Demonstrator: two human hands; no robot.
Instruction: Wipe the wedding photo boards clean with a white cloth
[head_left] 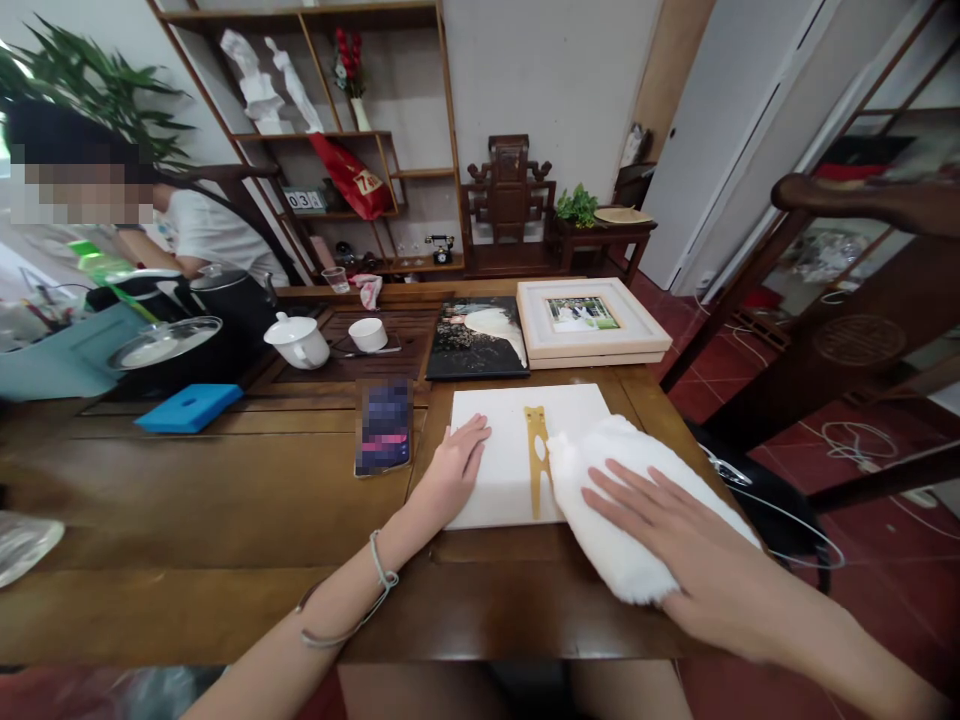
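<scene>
A wooden table [187,530] is stretching out before me, and a person in a white shirt [217,232] is sitting at the far left. Here, my left hand [459,465] is resting flat on the left part of a white board [499,485], fingers straight, gripping nothing. Over on the right, my right hand [660,510] is lying spread out on top of a fluffy white cloth [600,540], not clenching it. That cloth is covering the board's right side and spilling onto the table. A gold strip [535,450] is lying on the board between my hands. Beyond, a dark picture [476,340] and a pale frame [637,320] are sitting side by side; a phone [384,425] is lying to the left.
</scene>
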